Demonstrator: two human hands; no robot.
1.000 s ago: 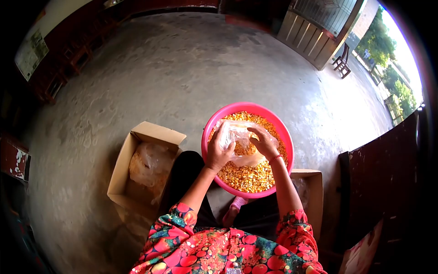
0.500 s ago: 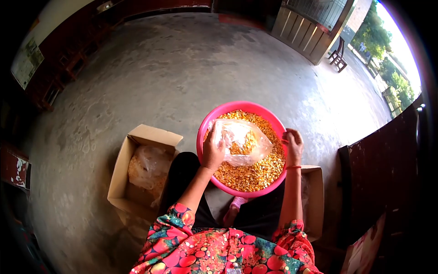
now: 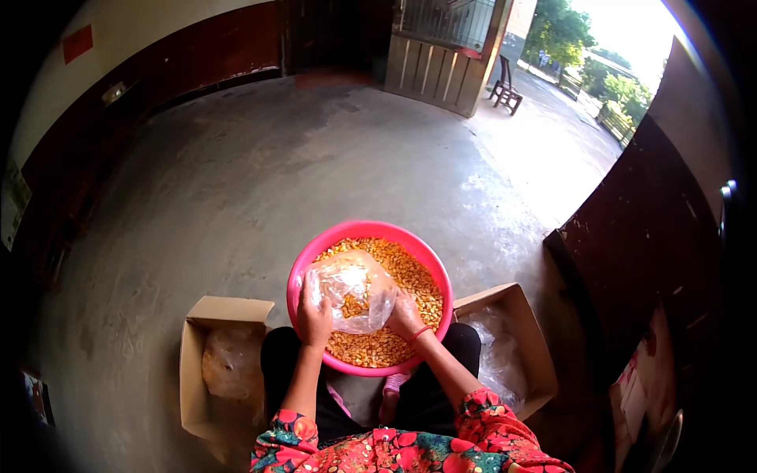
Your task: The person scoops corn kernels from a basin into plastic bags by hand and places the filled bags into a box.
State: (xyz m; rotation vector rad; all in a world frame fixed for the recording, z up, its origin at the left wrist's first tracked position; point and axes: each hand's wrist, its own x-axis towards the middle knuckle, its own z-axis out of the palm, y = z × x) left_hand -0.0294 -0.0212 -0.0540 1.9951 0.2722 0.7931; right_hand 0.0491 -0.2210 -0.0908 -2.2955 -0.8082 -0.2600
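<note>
A pink basin (image 3: 438, 264) full of yellow corn kernels (image 3: 414, 272) sits between my knees. Above the kernels is a clear plastic bag (image 3: 371, 276) with some corn in it. My left hand (image 3: 315, 318) is closed on the bag's left side, its thumb on the near face. At the bag's right edge is my right hand (image 3: 405, 317), a red string around the wrist; its fingers are hidden by the bag's film, so their grip cannot be made out.
To my left stands an open cardboard box (image 3: 192, 370) with a filled plastic bag (image 3: 229, 364). Another cardboard box (image 3: 530, 327) on my right holds clear plastic bags (image 3: 497, 347). Concrete floor (image 3: 260, 181) stretches to an open door (image 3: 438, 71), with a wooden chair (image 3: 506, 91) outside.
My right hand has gone from the basin's right rim to the bag's right edge. My left hand still grips the bag. The view has shifted, showing more of the right box.
</note>
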